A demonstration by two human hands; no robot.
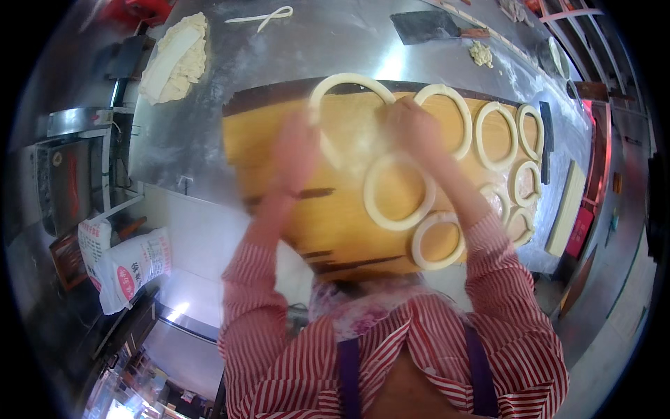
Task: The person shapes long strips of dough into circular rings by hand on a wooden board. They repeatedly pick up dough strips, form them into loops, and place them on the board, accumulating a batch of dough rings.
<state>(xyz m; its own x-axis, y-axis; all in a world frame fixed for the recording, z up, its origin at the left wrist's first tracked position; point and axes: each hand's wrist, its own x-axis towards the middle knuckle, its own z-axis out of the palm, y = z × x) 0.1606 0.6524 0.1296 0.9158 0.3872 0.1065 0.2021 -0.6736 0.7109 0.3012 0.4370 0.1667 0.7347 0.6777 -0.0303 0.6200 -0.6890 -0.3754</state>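
A large dough ring (349, 77) lies at the far side of a yellow wooden board (328, 234), between my two hands. My left hand (296, 150) is at its left side, its fingers smeared by motion. On the ring's right side my right hand (414, 127) has its fingers closed on the dough. Just nearer to me sits another dough ring (398, 225), with a smaller ring (419, 248) beyond its lower right. Several more rings, such as an oval one (480, 136), fill the board's right part. My right forearm hides some of them.
A dough slab (174, 59) rests on the metal table (279, 49) at the far left. A looped dough strip (259, 17), a dark-bladed scraper (422, 28) and a dough scrap (481, 54) lie behind the board. A white printed bag (125, 269) stands lower left.
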